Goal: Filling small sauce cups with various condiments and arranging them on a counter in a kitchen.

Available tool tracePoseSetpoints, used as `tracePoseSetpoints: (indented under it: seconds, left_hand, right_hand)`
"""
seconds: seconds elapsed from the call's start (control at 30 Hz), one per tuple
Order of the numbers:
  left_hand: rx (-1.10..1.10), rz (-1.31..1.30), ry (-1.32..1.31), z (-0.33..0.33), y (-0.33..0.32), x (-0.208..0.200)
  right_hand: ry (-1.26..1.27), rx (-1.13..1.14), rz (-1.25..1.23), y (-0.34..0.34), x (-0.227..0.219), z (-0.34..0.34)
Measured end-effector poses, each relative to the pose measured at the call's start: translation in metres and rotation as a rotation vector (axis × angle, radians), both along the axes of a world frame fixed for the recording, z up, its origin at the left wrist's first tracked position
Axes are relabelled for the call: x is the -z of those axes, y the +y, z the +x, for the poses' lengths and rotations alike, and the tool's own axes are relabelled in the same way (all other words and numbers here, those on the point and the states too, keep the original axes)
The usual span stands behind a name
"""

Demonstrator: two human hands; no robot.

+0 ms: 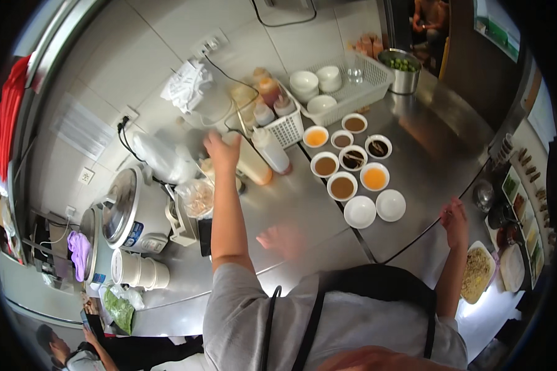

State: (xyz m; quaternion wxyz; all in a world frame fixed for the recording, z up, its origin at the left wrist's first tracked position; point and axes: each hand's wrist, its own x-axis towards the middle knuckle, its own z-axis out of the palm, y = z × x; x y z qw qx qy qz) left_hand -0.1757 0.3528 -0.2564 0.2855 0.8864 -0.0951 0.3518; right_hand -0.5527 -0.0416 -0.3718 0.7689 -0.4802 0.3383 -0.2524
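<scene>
My left hand (223,151) reaches across the steel counter to the sauce bottles by the wall. Its fingers are at the top of a squeeze bottle (254,162) with pale yellow contents; blur and the hand's own back hide whether they grip it. Just right of that stands a whitish squeeze bottle (271,151) with a little dark sauce at its base. My right hand (455,221), loosely bent with fingers apart and nothing in it, hangs near the counter's right side. Between my arms are several small white bowls of brown or orange sauce (342,186), plus two empty white bowls (359,212).
Behind the bottles sits a white basket of more bottles (287,128), beside a tray (377,80) of stacked bowls. A metal pot of greens (403,71) stands at the far right. Left are a rice cooker (133,210) and white tubs (139,270). A person (59,346) is lower left.
</scene>
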Motion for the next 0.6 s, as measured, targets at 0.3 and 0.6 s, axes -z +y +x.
tracePoseSetpoints:
  seconds: [0.3, 0.6]
  left_hand:
    - [0.18, 0.209, 0.314, 0.071, -0.134, -0.044]
    - [-0.066, 0.596, 0.535, 0.122, -0.158, 0.015]
  right_hand:
    - [0.092, 0.041, -0.03, -0.002, 0.01, 0.008]
    - [0.099, -0.116, -0.086, 0.003, -0.01, 0.015]
